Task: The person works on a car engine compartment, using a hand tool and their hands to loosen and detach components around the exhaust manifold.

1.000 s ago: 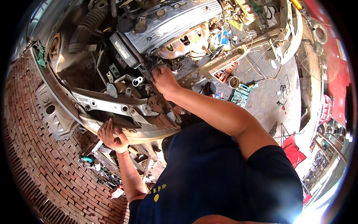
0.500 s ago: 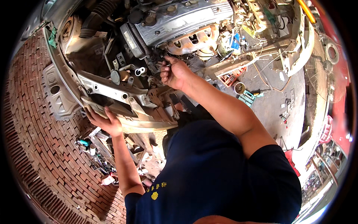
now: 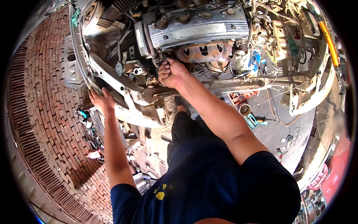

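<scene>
My right hand (image 3: pixel 172 73) reaches into the engine bay, fingers curled together beside the lower left end of the engine. Whatever those fingers grip, if anything, is hidden. Just right of them is a rusty exhaust manifold (image 3: pixel 204 52), below the silver ribbed engine cover (image 3: pixel 197 30). A round cap on a metal neck (image 3: pixel 119 68) and a shiny twin-holed fitting (image 3: pixel 138 71) lie to the left. With fingers stretched out, my left hand (image 3: pixel 102 100) rests on the front body frame (image 3: pixel 108 74) of the car, at its outer left edge.
Right of the car's front crossmember (image 3: pixel 238 84), the floor holds a red tool case (image 3: pixel 242 96), a round tin (image 3: pixel 244 109) and a teal bit holder (image 3: pixel 251 121). An orange-yellow bar (image 3: pixel 329 44) stands far right. Brick paving (image 3: pixel 48 123) and a grey metal panel (image 3: pixel 72 67) are left.
My view has shifted, so the engine bay sits further right and more of my legs shows. My right fingers look more tightly curled at the same spot. My left hand stays on the frame.
</scene>
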